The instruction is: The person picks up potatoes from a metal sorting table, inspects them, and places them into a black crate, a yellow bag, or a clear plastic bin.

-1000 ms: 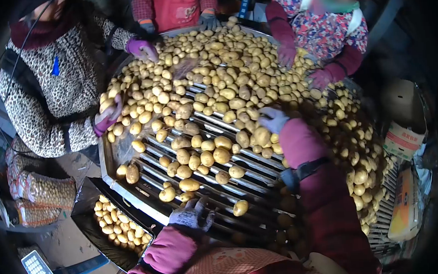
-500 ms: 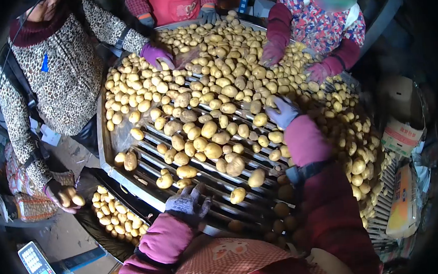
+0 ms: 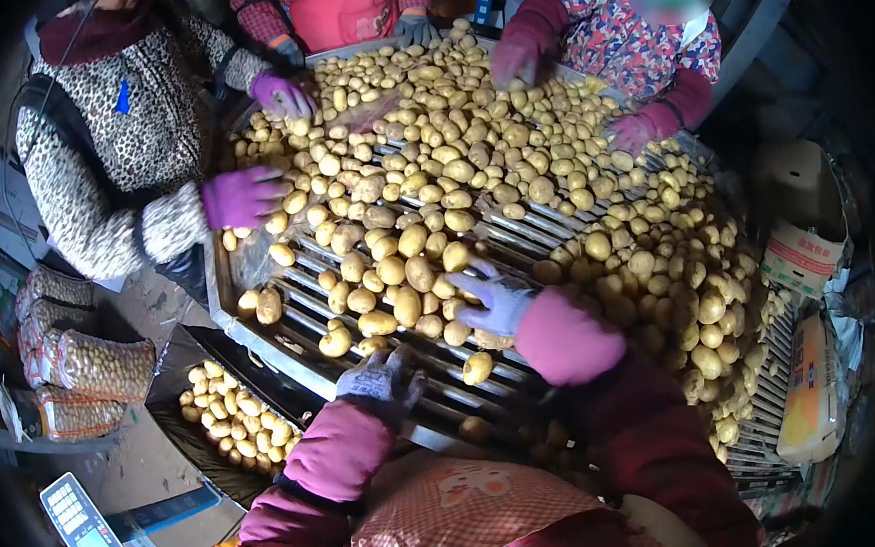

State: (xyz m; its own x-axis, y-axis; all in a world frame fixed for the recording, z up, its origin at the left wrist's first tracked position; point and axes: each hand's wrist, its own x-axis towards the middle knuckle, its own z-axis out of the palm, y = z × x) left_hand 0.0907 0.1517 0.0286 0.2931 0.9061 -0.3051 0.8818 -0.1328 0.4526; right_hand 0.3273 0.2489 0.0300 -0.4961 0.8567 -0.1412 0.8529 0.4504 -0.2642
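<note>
Yellow potatoes cover a round sorting table of metal rollers. My right hand, in a pale glove, lies spread over a cluster of potatoes near the table's front, fingers apart and touching them. My left hand, in a grey printed glove, rests on the rollers at the near rim, loosely curled beside a single potato. Nothing shows inside either hand.
Three other people work around the table: one in a leopard-print top with purple gloves, one in a red apron, one in a floral jacket. A black crate of potatoes, filled mesh sacks and a scale are at left.
My right hand has pulled back from the table's middle toward me, dragging over potatoes. The leopard-print person's near hand came up from the sacks onto the table edge. My left hand barely moved.
</note>
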